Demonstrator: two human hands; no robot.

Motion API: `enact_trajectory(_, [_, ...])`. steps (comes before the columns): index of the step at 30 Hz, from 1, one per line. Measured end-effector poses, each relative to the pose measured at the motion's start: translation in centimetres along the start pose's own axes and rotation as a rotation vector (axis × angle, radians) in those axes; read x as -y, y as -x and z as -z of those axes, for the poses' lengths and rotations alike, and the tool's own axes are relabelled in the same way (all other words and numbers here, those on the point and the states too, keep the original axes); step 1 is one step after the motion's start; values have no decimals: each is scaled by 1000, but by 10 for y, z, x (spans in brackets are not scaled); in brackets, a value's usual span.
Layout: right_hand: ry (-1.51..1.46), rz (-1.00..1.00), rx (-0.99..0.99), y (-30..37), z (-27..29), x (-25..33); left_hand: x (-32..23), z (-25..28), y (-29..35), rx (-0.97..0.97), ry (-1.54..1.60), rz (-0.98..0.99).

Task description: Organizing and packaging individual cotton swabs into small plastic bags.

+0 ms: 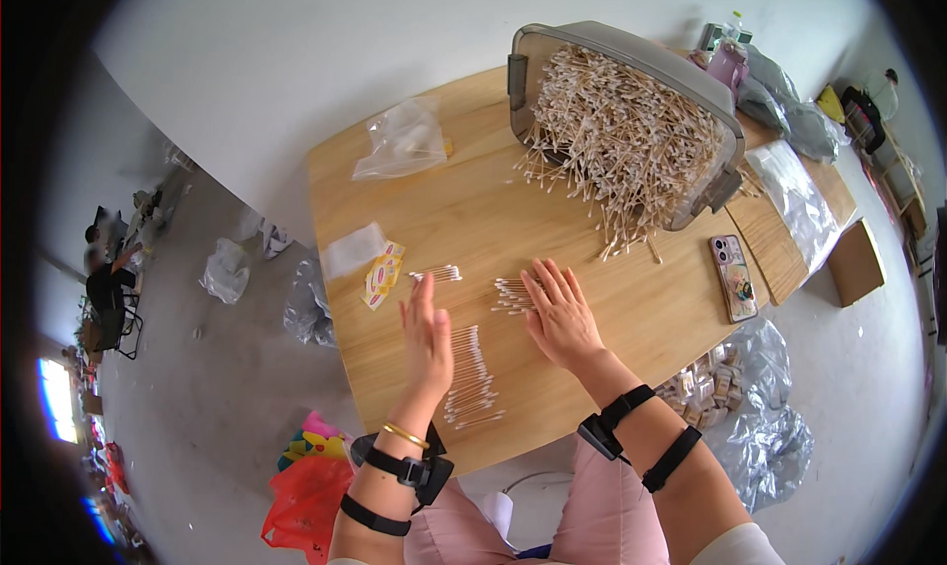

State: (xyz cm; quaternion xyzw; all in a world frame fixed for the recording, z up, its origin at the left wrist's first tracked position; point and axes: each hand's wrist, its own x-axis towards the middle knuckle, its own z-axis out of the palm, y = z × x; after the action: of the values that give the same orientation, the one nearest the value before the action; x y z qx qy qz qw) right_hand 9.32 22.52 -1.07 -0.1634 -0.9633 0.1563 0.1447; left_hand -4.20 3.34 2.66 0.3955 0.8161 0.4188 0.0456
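Note:
My right hand lies flat, fingers stretched out, its edge over a small bunch of cotton swabs. Held on edge with straight fingers, my left hand is beside a row of cotton swabs laid side by side. A smaller group of swabs sits just beyond its fingertips. Yellow-and-white printed labels lie to the left of that group, near a clear plastic bag. At the far right, a grey see-through bin is tipped on its side, with a heap of loose swabs spilling out.
On the wooden table a phone lies near the right edge. Another clear bag rests at the far left. Filled bags of small packs and a cardboard box stand beyond the right edge. A red bag is below left.

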Motion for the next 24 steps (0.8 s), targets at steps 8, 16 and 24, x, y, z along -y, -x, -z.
enact_trajectory(8, [15, 45, 26, -6, -6, 17, 18, 30, 52, 20, -7, 144])
enact_trajectory(16, [-10, 130, 110, -22, -16, 37, 17, 13, 58, 217, -280, -53])
enact_trajectory(24, [-51, 232, 138, -45, -32, 63, 27, 12, 49, -51, -116, -9])
